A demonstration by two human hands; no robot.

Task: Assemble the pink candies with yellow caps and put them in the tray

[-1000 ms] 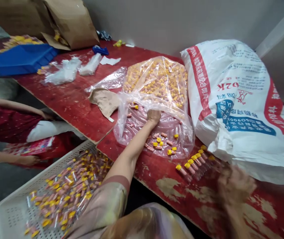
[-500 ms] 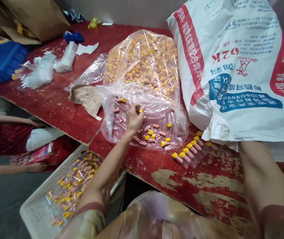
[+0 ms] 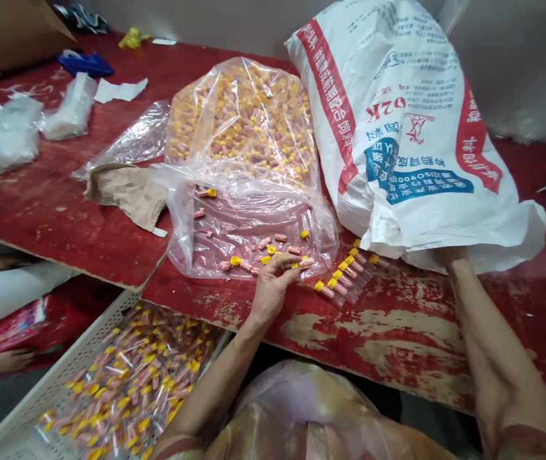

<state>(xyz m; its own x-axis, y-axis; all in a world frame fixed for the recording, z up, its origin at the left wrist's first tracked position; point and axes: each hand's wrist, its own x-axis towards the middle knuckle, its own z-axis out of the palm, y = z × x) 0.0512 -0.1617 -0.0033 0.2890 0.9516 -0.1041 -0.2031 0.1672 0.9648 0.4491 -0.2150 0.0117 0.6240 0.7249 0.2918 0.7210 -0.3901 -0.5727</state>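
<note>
Pink speckled cylinder with a yellow cap (image 3: 306,262) sits at the tips of the left hand (image 3: 275,291), over the near edge of a large clear plastic bag (image 3: 324,233). That hand's thumb and forefinger are narrow and seem pinched around the cylinder, a light grip that probably suits so slight a thing and leaves much of it uncovered. The bag lies with its loose near part spread towards the person, likely so that the scattered cylinders (image 3: 281,237) are within easy reach, while the great bulk is heaped at its far end. Just beside it, a slanting row of capped cylinders in clear sleeves (image 3: 344,281) lies on the worn red tabletop (image 3: 411,319), caps all towards the same side, perhaps to keep them orderly. The right hand (image 3: 449,253) goes under the loose edge of a bulky white woven sack with red bands and blue print (image 3: 426,96); its fingers are hidden, so I cannot tell whether they hold anything. Below the table edge, a white perforated plastic crate (image 3: 78,350) contains many more sleeved cylinders, apparently placed low for reach from the left side
</note>
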